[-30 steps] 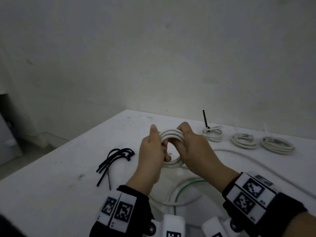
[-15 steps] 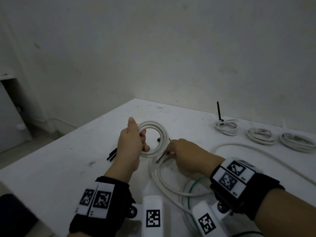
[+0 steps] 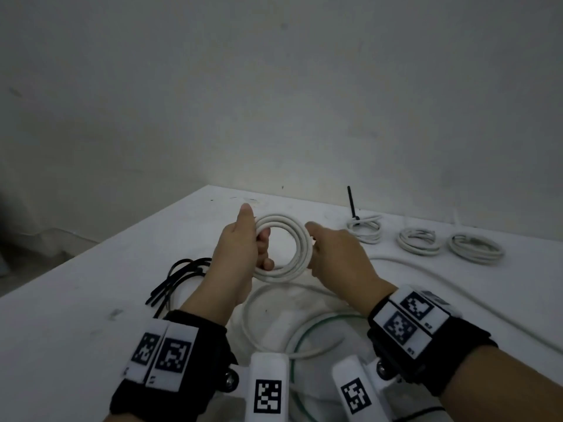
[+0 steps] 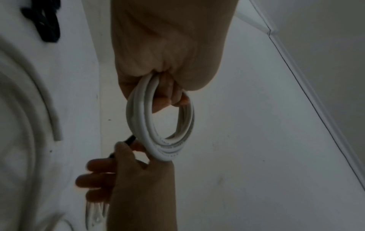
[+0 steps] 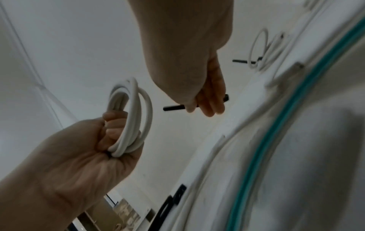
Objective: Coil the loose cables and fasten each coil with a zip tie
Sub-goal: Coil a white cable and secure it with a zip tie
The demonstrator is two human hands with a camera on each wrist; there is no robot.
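Three finished coils (image 3: 420, 239) are seen lying on the table (image 3: 76, 315) well beyond the right-hand fingers; only the nearest shows a black tie, the others cannot be judged. A fourth coil (image 3: 283, 248) is held upright above the table, gripped by the left hand (image 3: 240, 254) with its fingers curled through the ring. A single black zip tie (image 5: 173, 107) is pinched in the right hand (image 3: 338, 257), just beside the coil's right edge, not yet threaded round it. Spare zip ties (image 3: 179, 278) are left on the table just left of the left wrist. Loose cable (image 3: 274, 300), one strand green-edged, is still uncoiled below both hands. Judged roughly past halfway: this coil needs fastening, at least one more cable remains.
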